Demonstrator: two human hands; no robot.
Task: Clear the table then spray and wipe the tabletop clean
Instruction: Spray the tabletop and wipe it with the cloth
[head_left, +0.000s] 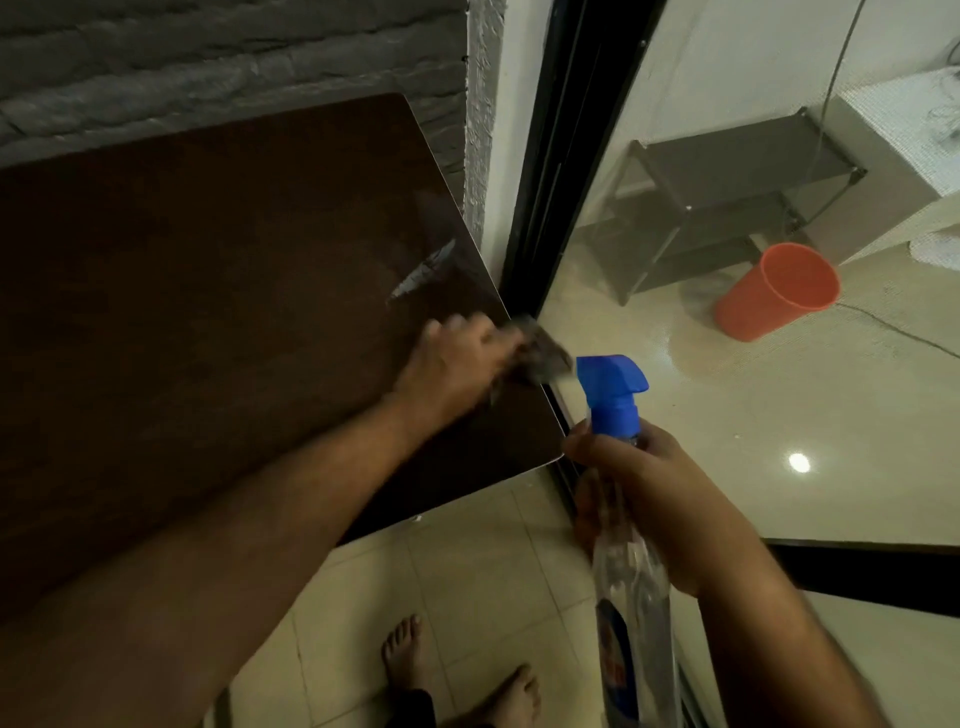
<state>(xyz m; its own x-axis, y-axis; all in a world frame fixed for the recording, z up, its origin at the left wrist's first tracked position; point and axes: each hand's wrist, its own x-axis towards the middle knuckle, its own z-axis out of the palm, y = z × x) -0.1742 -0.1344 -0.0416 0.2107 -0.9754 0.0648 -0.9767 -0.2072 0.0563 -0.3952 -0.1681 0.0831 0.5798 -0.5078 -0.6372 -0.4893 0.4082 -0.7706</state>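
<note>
**Wiping the table's right edge, spray bottle held ready**

Head view: the dark brown tabletop (208, 312) fills the frame from 9 to 12 o'clock and carries nothing, so the clearing looks done and the wiping step is judged to be in hand. A pale wet streak (423, 270) glints on the wood at about 1 o'clock from the left hand (457, 364). That hand, blurred by motion, sits near the frame's centre at the table's right edge, its fingers curled on a dark grey cloth (543, 356) that overhangs the edge toward 3 o'clock. How firmly the cloth is pressed to the wood cannot be told through the blur.

At 5 o'clock from the cloth, off the table, the right hand (660, 504) is wrapped round the neck of a clear spray bottle (631, 571) with a blue trigger head (613, 389) pointing toward the table; no finger can be seen on the trigger.

An orange bucket (776, 291) stands on the floor behind the glass door (727, 130) at 2 o'clock. Bare feet (452, 670) show at 6 o'clock.

The next move probably calls for drawing the cloth back across the wet streak and over the unwiped wood toward 9 o'clock, with another spray if it looks dry
</note>
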